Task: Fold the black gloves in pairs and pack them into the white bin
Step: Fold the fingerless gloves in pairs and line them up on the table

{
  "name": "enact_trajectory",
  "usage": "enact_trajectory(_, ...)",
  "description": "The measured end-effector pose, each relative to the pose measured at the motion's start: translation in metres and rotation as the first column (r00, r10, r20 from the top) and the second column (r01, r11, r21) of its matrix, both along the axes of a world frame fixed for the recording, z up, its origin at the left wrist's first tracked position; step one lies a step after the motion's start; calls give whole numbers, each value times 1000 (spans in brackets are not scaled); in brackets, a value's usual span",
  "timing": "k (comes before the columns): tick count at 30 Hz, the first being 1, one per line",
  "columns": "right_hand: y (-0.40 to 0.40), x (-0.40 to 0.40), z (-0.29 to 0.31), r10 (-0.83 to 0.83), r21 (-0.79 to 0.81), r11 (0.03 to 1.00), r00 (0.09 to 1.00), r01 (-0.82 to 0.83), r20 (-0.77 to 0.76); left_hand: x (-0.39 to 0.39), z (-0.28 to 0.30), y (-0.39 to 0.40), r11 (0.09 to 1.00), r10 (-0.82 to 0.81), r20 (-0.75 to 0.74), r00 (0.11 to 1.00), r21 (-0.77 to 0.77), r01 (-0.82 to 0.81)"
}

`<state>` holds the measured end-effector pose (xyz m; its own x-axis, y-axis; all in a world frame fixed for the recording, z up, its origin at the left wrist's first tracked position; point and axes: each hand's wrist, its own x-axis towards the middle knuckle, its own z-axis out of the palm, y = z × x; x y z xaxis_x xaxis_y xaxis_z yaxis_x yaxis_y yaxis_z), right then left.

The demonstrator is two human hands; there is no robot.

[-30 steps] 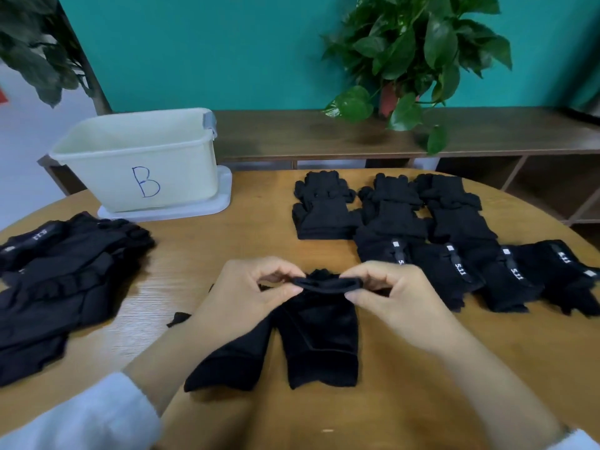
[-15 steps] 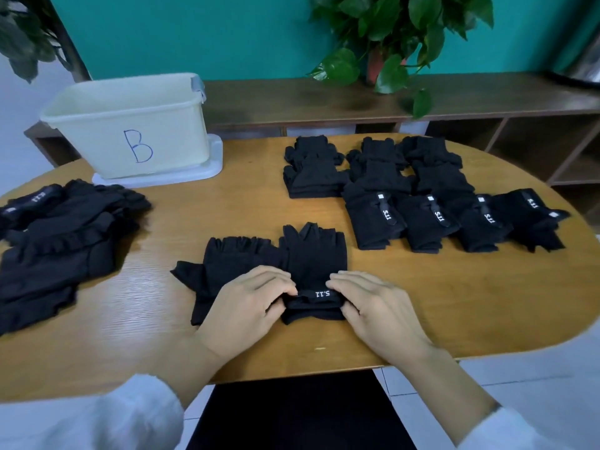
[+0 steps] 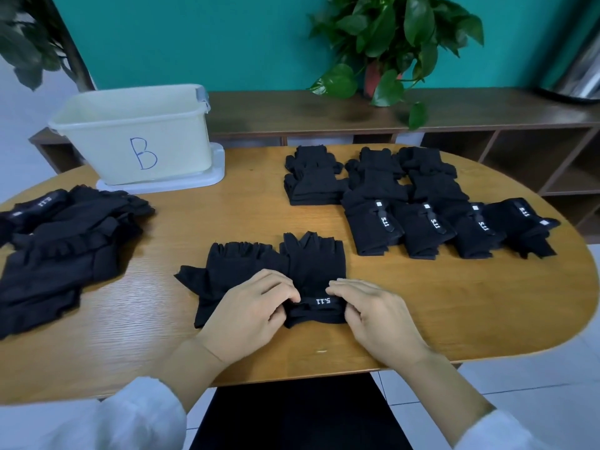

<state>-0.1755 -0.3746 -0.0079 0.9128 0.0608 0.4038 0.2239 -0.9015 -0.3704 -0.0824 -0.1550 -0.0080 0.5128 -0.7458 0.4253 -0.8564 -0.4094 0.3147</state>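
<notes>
Fingers of the left hand (image 3: pixel 256 306) and right hand (image 3: pixel 373 315) pinch the wrist strap (image 3: pixel 321 301) of a fingerless black glove (image 3: pixel 313 271) lying flat mid-desk (image 3: pixel 227 222), well apart from the white bin (image 3: pixel 130 138).

I see a pair of black fingerless fabric gloves (image 3: pixel 285 274) lying flat side by side near the table's six o'clock edge, finger ends pointing to twelve o'clock. The right-hand one shows a wrist strap printed 5.11, upside down from my view. At nine o'clock lies a loose heap of unfolded black gloves (image 3: pixel 61 251). From one to three o'clock sit folded black glove bundles (image 3: pixel 412 206) in rows, several showing strap labels. At eleven o'clock stands the white rectangular plastic bin (image 3: pixel 130 138), upright, a blue B handwritten on its wall, resting on a white lid.
</notes>
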Motion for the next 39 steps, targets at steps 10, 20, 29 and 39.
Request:
enact_trajectory(10, 16, 52, 42, -101, 15, 994, 979, 106, -175, 24, 40, -55, 972, 166, -377, 911, -96, -216)
enact_trajectory(20, 24, 65, 3, -150, -325, 946, 858, -21, -491, 25, -14, -53, 924, 338, -121, 933, 232, -305)
enact_trajectory(29, 26, 67, 3, -202, -283, 958, 823, 53, -530, 27, -13, -54, 856, 419, -98, 903, 375, -357)
enact_trajectory(39, 19, 46, 16, -129, -102, 991, 793, 84, -595, 15, -5, -32, 778, 583, -125, 803, 370, -508)
